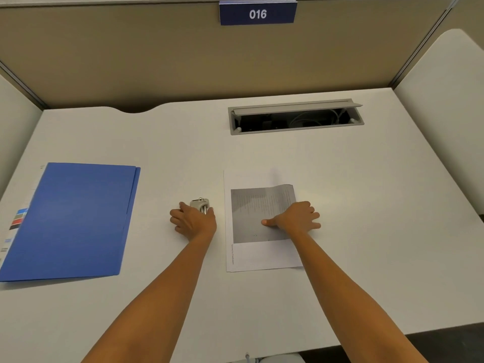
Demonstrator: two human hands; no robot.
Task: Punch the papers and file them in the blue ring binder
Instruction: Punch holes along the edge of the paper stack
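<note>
Left hand (pixel 193 221) curled around the hole punch (pixel 200 204) at frame centre, I judged to bring it over; right hand (pixel 294 218) lay spread, pinning the papers (pixel 262 255). Blue ring binder (pixel 70 221) sat closed, lower left.

The desk (pixel 340 195) has a smooth, matt, off-white top that looks like laminate. The binder (pixel 76 221) is blue with a dull, faintly grained cover, plastic or coated card; which cannot be told. The papers (pixel 262 254) are thin white sheets, matt, with a grey printed block. The punch (pixel 200 204) shows shiny silver metal. The cable tray (pixel 296 116) has a matt grey frame and lid. The partition (pixel 131 61) looks like beige cloth, the 016 sign (pixel 258 13) smooth blue.
</note>
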